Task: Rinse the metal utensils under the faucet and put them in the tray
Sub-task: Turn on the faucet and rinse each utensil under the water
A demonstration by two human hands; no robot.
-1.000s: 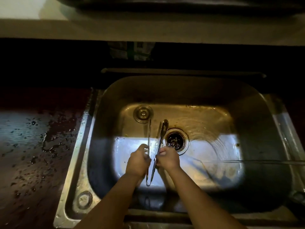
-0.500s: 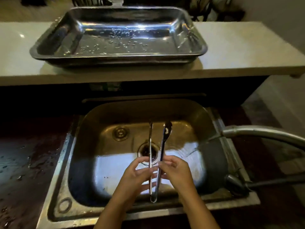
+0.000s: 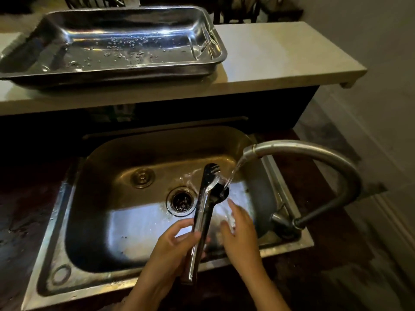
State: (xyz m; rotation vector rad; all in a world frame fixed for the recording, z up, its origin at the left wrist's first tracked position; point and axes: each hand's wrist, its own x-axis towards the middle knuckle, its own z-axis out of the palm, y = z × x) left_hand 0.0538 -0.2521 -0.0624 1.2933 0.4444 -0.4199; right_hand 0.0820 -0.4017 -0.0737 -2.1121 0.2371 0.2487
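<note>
Over the sink (image 3: pixel 74 223), your left hand (image 3: pixel 173 248) grips the metal tongs (image 3: pixel 203 212) by the handle, tips under the faucet (image 3: pixel 292 151) stream; you are mid-rinse. Right of the tongs, your right hand (image 3: pixel 238 230) is spread, holding nothing. Next, probably lift them to the tray (image 3: pixel 215 52) beyond the sink.

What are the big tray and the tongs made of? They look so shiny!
The tray looks like polished steel: mirror-bright, with reflections and water beads on it. The tongs in the left hand look like shiny metal too, likely stainless steel, glinting where the faucet water hits them.
</note>
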